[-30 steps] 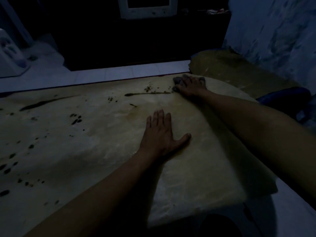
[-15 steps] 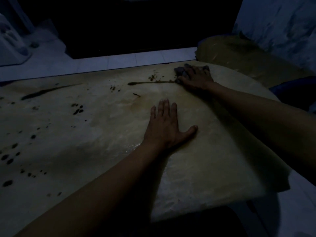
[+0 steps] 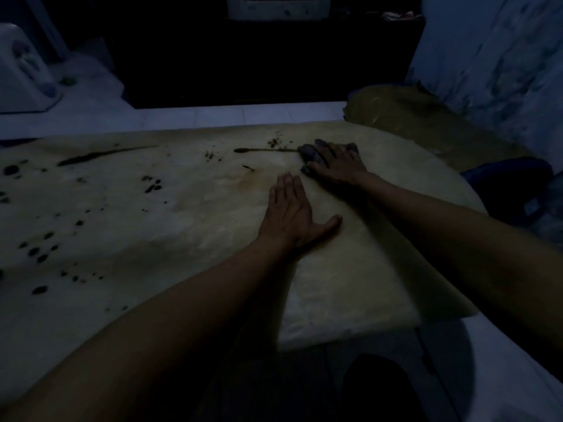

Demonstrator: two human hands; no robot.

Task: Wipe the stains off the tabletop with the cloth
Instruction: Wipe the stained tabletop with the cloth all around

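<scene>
fingers [image 3: 327, 153] of the right hand [image 3: 336, 164] press the cloth [image 3: 307, 152] flat beside a stain streak [image 3: 262, 150] running left-right.

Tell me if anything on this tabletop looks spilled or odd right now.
Yes. Dark stains dot the tabletop across its left half, with a long streak running up to the cloth under the right hand. The left hand lies flat on an unspotted patch. Dim light hides finer marks.

no readable text, labels, brands or numbers anywhere, scene too dim and blurred
</scene>
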